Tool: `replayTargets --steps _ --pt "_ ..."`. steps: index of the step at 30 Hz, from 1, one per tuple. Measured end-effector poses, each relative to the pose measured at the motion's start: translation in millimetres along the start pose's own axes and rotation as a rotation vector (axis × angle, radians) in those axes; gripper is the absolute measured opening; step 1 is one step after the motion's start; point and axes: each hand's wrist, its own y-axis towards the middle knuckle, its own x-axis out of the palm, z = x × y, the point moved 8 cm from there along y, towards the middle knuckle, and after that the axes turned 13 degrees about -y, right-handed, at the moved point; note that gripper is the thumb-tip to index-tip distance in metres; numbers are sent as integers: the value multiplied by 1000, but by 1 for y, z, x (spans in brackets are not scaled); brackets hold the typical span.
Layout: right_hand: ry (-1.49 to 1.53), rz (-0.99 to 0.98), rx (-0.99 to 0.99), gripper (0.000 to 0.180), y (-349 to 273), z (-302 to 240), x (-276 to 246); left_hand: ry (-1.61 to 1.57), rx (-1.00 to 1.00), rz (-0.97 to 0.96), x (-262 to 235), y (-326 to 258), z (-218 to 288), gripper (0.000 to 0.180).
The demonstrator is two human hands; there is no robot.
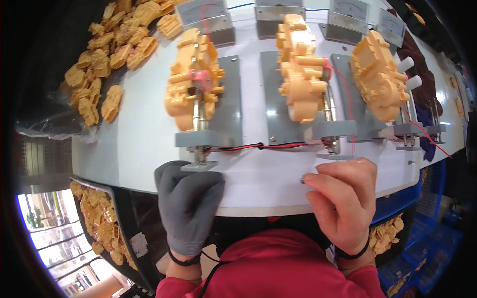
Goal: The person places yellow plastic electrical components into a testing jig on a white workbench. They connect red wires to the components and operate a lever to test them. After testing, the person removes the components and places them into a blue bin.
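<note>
Head view: leftmost clamped yellow housing (183, 82), long axis up-frame, sits above your nearer, curled left hand (191, 203); right hand (344, 201) half-curled; can't tell either's hold.

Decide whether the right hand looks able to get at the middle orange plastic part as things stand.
Probably yes: the right hand is near; a grey block and metal rods stand partly between it and the plastic part, but the part's left side looks open.
</note>
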Motion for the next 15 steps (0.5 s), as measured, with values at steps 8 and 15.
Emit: replayTargets --steps 8,15 --pt "50 32 3 32 -1 2 4 -99 -217 119 -1 -6 -3 11" --pt "61 37 5 33 -1 3 2 -151 -251 138 -6 -10 -9 15"
